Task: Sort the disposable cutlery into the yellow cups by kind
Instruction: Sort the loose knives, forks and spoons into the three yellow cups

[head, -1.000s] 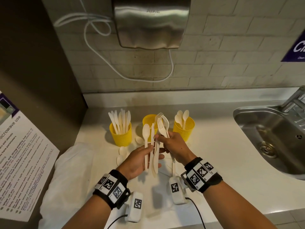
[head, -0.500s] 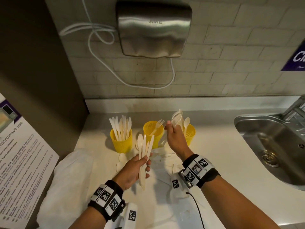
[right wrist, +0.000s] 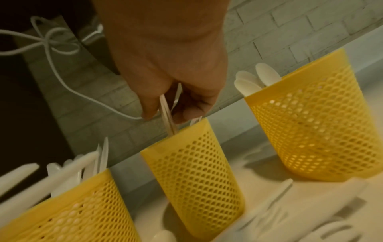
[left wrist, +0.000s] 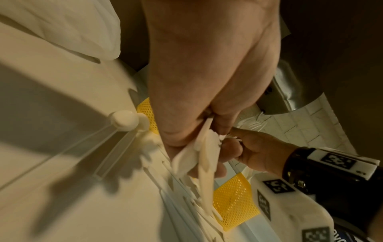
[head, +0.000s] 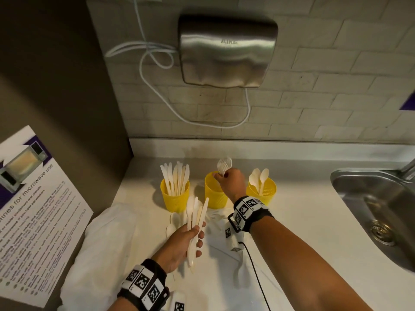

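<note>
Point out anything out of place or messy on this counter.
Loose spoons and forks lie scattered on the counter in front of the yellow cups, still unsorted. Nothing looks spilled or broken.

Dim warm light, blurred wrist views

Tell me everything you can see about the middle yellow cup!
The middle yellow cup looks like plastic, with small holes all over its wall like a net. It is wider at the rim than at the base and stands upright on the white counter, between two matching cups. The right hand holds a bunch of forks over it, their handles reaching down inside.
</note>
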Available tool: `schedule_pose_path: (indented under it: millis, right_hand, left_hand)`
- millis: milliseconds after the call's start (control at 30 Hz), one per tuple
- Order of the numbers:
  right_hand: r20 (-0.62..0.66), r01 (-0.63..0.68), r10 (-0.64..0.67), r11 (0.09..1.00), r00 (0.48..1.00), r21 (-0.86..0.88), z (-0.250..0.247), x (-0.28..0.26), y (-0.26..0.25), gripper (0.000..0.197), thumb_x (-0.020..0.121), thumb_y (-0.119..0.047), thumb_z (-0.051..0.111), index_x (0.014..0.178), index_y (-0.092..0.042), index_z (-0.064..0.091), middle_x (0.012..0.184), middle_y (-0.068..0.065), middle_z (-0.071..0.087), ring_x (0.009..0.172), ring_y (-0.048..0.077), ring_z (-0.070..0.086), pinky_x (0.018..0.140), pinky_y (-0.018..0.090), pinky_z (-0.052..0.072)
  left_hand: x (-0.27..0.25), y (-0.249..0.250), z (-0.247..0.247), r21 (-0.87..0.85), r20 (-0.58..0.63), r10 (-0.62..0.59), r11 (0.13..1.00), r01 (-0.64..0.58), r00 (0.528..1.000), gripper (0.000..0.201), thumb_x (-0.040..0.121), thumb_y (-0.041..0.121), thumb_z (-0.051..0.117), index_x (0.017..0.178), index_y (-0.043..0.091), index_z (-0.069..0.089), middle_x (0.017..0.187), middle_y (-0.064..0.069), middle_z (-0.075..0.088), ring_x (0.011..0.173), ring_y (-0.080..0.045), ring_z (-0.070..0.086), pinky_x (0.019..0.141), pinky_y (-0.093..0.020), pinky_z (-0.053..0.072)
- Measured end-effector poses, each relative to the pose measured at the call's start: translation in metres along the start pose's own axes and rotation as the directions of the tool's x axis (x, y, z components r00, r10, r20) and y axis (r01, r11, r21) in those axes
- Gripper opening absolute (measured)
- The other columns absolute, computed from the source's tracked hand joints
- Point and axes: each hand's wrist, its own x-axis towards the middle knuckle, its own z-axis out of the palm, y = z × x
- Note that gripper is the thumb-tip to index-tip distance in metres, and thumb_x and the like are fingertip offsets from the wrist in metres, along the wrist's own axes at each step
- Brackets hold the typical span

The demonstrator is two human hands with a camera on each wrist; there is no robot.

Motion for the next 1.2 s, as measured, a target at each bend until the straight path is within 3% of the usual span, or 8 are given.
schedule_pose_path:
  millis: [233,367,533,633,833,1000,1100,1200]
  right_hand:
    - [-0.027,0.017,-0.02,0.995,0.999,-0.098,-0.012,-0.004,-0.004,0.034,0.081,-0.03,0.074,0.105,-0.006,0.068,0.1,0.01,0.069,0.092,0.026,0.065,0.071,0.024,0.041]
    - [-0.078,0.21,-0.231,0.954,0.97,-0.213,-0.027,-0.025,-0.019,0.025,0.088,-0.026,0.066,0.107,-0.011,0.07,0.109,0.01,0.063,0.088,0.026,0.065,0.074,0.027,0.046]
    - [0.476,0.485,-0.382,0.868,0.792,-0.109,-0.053,-0.071,-0.033,0.032,0.087,-0.025,0.07,0.117,-0.012,0.067,0.114,0.0,0.062,0.097,0.009,0.053,0.071,0.006,0.035]
    - [0.474,0.412,-0.313,0.904,0.823,-0.117,-0.059,-0.071,-0.022,0.03,0.087,-0.025,0.069,0.115,-0.015,0.065,0.121,0.0,0.062,0.112,0.015,0.057,0.087,0.02,0.041]
    - [0.549,0.373,-0.253,0.92,0.796,-0.117,-0.081,-0.067,-0.012,0.014,0.084,-0.012,0.071,0.098,-0.015,0.071,0.091,-0.001,0.069,0.086,0.016,0.063,0.08,0.031,0.05]
    - [0.074,0.393,-0.386,0.896,0.919,-0.206,-0.129,-0.044,-0.007,0.023,0.088,-0.001,0.06,0.101,-0.014,0.073,0.098,0.003,0.074,0.08,0.013,0.066,0.076,0.03,0.054]
    - [-0.221,0.309,-0.43,0.849,0.875,-0.429,-0.168,-0.026,0.0,0.025,0.09,-0.002,0.057,0.105,-0.013,0.073,0.105,0.007,0.072,0.088,0.024,0.068,0.076,0.032,0.054]
    - [-0.243,0.225,-0.432,0.78,0.869,-0.584,-0.179,-0.015,0.016,0.025,0.09,-0.003,0.056,0.105,-0.013,0.072,0.101,0.01,0.071,0.081,0.033,0.068,0.065,0.031,0.045]
  left_hand:
    - [-0.002,0.004,0.001,-0.037,0.027,-0.007,0.999,0.008,1.0,0.028,0.102,0.017,0.04,0.122,0.007,0.057,0.077,-0.003,0.055,0.061,-0.014,0.048,0.055,-0.028,0.044]
    - [-0.001,0.009,0.006,-0.036,0.082,-0.007,0.999,0.01,0.997,0.03,0.102,0.016,0.039,0.126,0.004,0.054,0.078,-0.004,0.054,0.06,-0.014,0.048,0.054,-0.028,0.043]
    - [0.001,0.014,0.015,0.028,0.183,-0.025,0.999,0.02,0.983,0.03,0.101,0.02,0.044,0.124,0.007,0.057,0.081,-0.003,0.057,0.062,-0.013,0.051,0.058,-0.03,0.045]
    - [0.002,0.012,0.019,0.089,0.254,-0.047,0.996,0.025,0.966,0.029,0.1,0.022,0.045,0.122,0.01,0.061,0.083,-0.003,0.059,0.065,-0.014,0.052,0.063,-0.032,0.047]
    - [0.004,0.004,0.033,0.241,0.352,-0.099,0.97,0.012,0.931,0.026,0.101,0.021,0.045,0.117,0.013,0.064,0.083,-0.002,0.062,0.07,-0.014,0.054,0.068,-0.035,0.05]
    - [0.01,0.001,0.029,0.315,0.295,-0.099,0.949,0.001,0.95,0.025,0.102,0.018,0.042,0.116,0.012,0.062,0.083,-0.004,0.06,0.069,-0.016,0.052,0.064,-0.033,0.049]
    - [0.012,-0.001,0.023,0.22,0.206,-0.084,0.975,0.038,0.975,0.024,0.102,0.016,0.043,0.115,0.01,0.062,0.085,-0.007,0.06,0.067,-0.016,0.053,0.061,-0.034,0.049]
    - [0.012,0.002,0.021,0.092,0.137,-0.031,0.996,0.018,0.99,0.023,0.101,0.015,0.043,0.113,0.009,0.062,0.088,-0.009,0.063,0.069,-0.018,0.057,0.063,-0.035,0.05]
